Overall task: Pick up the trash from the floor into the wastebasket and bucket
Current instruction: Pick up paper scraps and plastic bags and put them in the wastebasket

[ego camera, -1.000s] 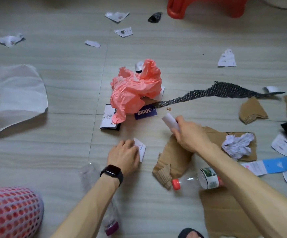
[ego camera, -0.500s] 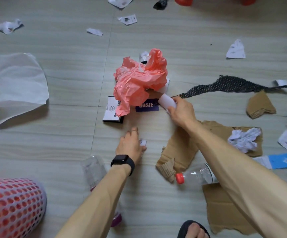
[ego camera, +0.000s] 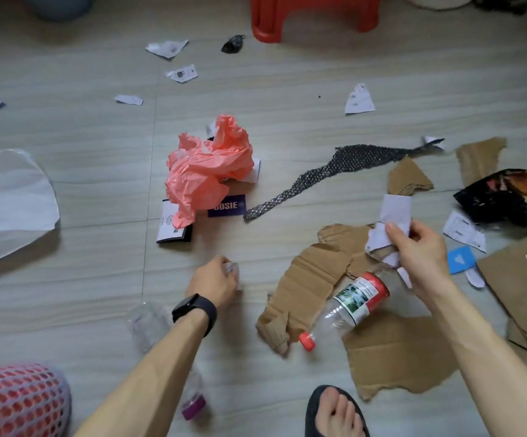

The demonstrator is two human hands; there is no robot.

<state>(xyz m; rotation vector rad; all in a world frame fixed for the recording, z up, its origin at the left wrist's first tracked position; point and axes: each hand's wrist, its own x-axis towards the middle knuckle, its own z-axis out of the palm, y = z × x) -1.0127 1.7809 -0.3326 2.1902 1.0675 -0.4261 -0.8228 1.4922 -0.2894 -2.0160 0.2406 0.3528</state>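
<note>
- Head view: a person reaches both bare arms over a pale wood-look floor point(ego camera: 271, 121) strewn with litter.
- Left hand point(ego camera: 214, 283), a black wristwatch point(ego camera: 194, 310) on its wrist, curls its fingers round a small white paper scrap point(ego camera: 233, 269), low over the floor.
- Right hand point(ego camera: 420, 247), held above a torn brown cardboard sheet point(ego camera: 312, 279), grips a bunch of white paper pieces point(ego camera: 393, 216) between thumb and fingers.
- Just below that hand, a clear plastic bottle with a red cap and a red-and-green label point(ego camera: 347, 307) lies on its side across the cardboard.
- A crumpled pink plastic bag point(ego camera: 208, 175) sits mid-floor on top of a purple printed card point(ego camera: 226, 205), and a black mesh strip point(ego camera: 334, 171) runs from beside the card toward the right.
- The red mesh wastebasket point(ego camera: 16, 402) stands in the bottom-left corner, near the left forearm and well apart from the paper in either hand.
- A large white paper sheet point(ego camera: 9, 197) lies at the left edge, with a red plastic stool point(ego camera: 312, 14) at the top and a foot in a black sandal point(ego camera: 334, 414) at the bottom edge.
</note>
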